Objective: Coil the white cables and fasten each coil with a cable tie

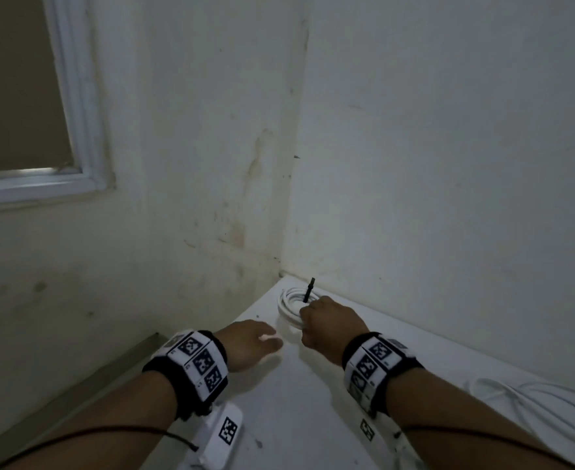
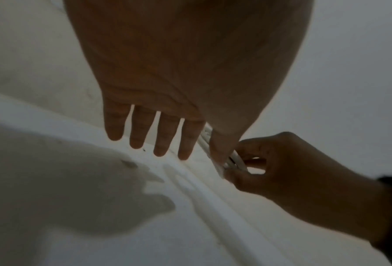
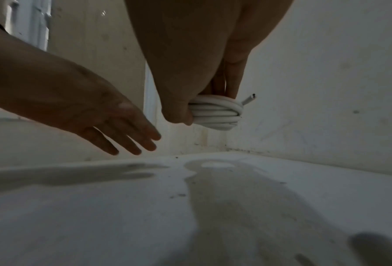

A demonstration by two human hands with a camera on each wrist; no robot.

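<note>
A bare, shabby room corner: stained whitewashed walls, pale-framed window, scuffed white table.

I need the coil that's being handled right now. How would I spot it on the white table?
Look to the far corner of the white table where the two walls meet. There the right hand grips a wound coil of white cable, lifted clear of the surface. Unlike the loose white cable at the right edge, it has a black cable tie sticking up.
</note>
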